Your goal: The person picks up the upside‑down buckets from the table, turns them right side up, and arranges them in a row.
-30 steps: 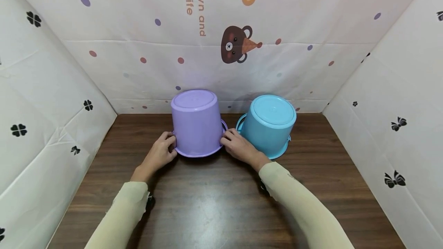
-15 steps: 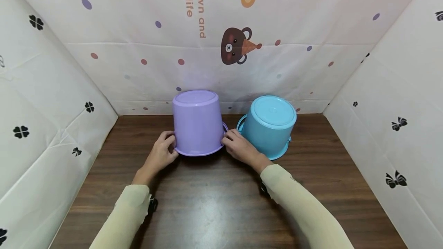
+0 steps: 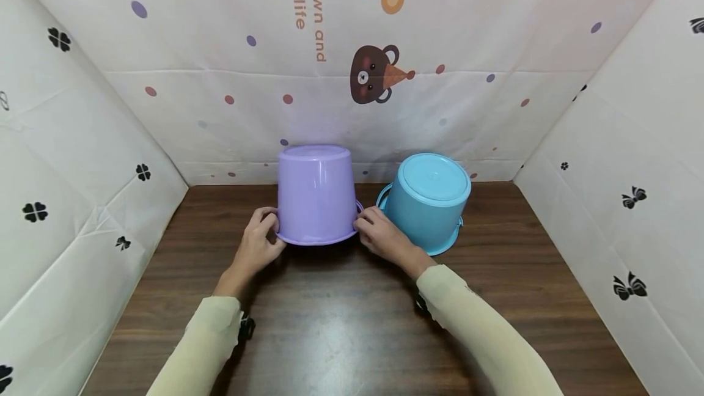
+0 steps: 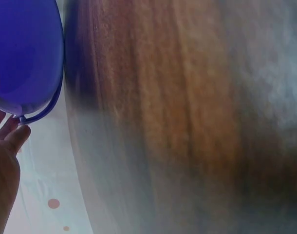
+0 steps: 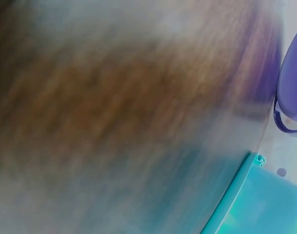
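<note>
Upside down against the back wall, a purple bucket (image 3: 318, 200) tilts backward with its near rim raised. At its left side my left hand (image 3: 257, 246) pinches the rim between thumb and fingers. My right hand (image 3: 385, 238) holds the opposite side of the rim, close to the handle. The left wrist view looks into the bucket's inside (image 4: 24, 48), with its handle (image 4: 48, 107) hanging by the fingertips (image 4: 22, 135). To the right stands a light blue bucket (image 3: 429, 206), also bottom up; my right forearm passes in front of it. The right hand is outside its own wrist view.
Both buckets are on a dark wood-grain table (image 3: 330, 322). A white cloth wall with dots and cartoon bears (image 3: 231, 133) rises right behind them. Patterned white walls (image 3: 82, 188) stand at the left and right. Black wrist straps (image 3: 246, 327) show below the cream sleeves.
The purple bucket has tipped further back, its near rim rising and its bottom turning away. It has shifted slightly right with both hands. The light blue bucket stays put.
</note>
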Demonstrator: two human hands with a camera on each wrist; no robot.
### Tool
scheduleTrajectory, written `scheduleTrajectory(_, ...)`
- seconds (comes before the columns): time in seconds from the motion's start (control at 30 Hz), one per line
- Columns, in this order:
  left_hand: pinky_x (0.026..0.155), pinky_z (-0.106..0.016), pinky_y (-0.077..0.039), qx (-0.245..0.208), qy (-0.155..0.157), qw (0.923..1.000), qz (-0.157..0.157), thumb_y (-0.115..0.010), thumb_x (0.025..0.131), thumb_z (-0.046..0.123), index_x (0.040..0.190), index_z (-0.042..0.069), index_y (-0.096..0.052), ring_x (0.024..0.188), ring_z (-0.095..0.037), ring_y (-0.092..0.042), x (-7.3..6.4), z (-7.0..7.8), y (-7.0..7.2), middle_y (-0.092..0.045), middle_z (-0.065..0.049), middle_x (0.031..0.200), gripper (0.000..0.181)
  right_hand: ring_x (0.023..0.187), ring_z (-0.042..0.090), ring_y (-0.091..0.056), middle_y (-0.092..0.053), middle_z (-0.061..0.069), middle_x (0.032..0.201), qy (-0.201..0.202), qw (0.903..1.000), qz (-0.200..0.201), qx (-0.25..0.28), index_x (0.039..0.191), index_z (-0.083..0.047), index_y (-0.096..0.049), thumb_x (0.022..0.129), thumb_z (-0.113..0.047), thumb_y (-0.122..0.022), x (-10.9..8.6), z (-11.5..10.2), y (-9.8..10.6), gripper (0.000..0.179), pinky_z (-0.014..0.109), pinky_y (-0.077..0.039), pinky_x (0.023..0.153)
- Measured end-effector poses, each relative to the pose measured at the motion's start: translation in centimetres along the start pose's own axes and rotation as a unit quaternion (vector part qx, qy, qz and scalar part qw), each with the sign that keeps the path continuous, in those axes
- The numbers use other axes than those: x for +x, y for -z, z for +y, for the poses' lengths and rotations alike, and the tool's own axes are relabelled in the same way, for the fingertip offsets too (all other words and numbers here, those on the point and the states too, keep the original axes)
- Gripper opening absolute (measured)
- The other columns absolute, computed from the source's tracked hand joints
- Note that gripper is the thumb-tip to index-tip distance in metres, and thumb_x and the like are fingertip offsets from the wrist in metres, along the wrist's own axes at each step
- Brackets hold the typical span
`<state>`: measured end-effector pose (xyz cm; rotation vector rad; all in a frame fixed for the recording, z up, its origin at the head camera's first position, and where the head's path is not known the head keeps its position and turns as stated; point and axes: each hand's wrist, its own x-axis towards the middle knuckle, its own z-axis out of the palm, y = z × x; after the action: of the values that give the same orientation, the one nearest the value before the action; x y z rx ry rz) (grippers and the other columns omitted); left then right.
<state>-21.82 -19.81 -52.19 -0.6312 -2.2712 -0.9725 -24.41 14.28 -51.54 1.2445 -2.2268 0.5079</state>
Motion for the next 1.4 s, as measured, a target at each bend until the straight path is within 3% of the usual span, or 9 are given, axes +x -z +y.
scheduleTrajectory(0.13, 0.078, -0.045, -0.052, -0.006, 0.005, 1.0, 0.004, -0.065, 0.062, -0.009, 0.079, -0.002, -0.051, 0.108, -0.041, -0.063, -0.1, 0.0, 0.0, -0.061, -0.026, 0.116, 0.023, 0.1, 0.025, -0.059, -0.063, 0.009, 0.105, -0.008, 0.9999, 0.003, 0.007, 0.098, -0.007, -0.065, 0.083, 0.008, -0.063, 0.0, -0.2, 0.2, 0.02, 0.033, -0.054, 0.085)
scheduleTrajectory(0.5, 0.089, -0.018, -0.044, -0.035, 0.024, 0.9989, 0.021, -0.068, 0.065, -0.018, 0.083, -0.001, -0.052, 0.111, -0.036, -0.065, -0.6, -0.2, -0.4, -0.065, -0.021, 0.115, 0.03, 0.096, 0.024, -0.059, -0.063, 0.009, 0.102, -0.014, 0.9994, 0.022, 0.024, 0.095, -0.006, -0.065, 0.082, 0.009, -0.063, -0.4, -0.4, 0.3, 0.02, 0.032, -0.053, 0.081)
scheduleTrajectory(0.73, 0.087, -0.014, -0.044, -0.049, 0.009, 0.9982, 0.034, -0.065, 0.068, -0.019, 0.084, 0.0, -0.055, 0.109, -0.037, -0.066, -0.6, 0.3, 0.0, -0.066, -0.022, 0.113, 0.027, 0.093, 0.023, -0.057, -0.063, 0.007, 0.1, -0.019, 0.9989, 0.026, 0.033, 0.095, -0.007, -0.065, 0.082, 0.008, -0.063, -0.5, -0.7, 0.6, 0.02, 0.032, -0.051, 0.078)
scheduleTrajectory(1.17, 0.091, -0.007, -0.046, -0.069, 0.016, 0.9962, 0.051, -0.063, 0.071, -0.013, 0.084, 0.002, -0.056, 0.107, -0.034, -0.069, -0.3, 1.3, 0.5, -0.065, -0.018, 0.107, 0.021, 0.096, 0.022, -0.059, -0.063, 0.006, 0.102, -0.037, 0.9967, 0.041, 0.059, 0.097, -0.007, -0.064, 0.084, 0.008, -0.063, -0.4, -1.2, 1.4, 0.02, 0.031, -0.053, 0.081)
scheduleTrajectory(1.4, 0.085, -0.011, -0.052, -0.069, 0.011, 0.9957, 0.06, -0.06, 0.07, -0.016, 0.083, 0.001, -0.057, 0.101, -0.029, -0.068, 0.1, 1.8, 0.6, -0.067, -0.017, 0.107, 0.022, 0.095, 0.021, -0.058, -0.062, 0.006, 0.099, -0.042, 0.995, 0.053, 0.074, 0.096, -0.006, -0.063, 0.083, 0.009, -0.066, -0.5, -1.6, 1.9, 0.021, 0.032, -0.053, 0.08)
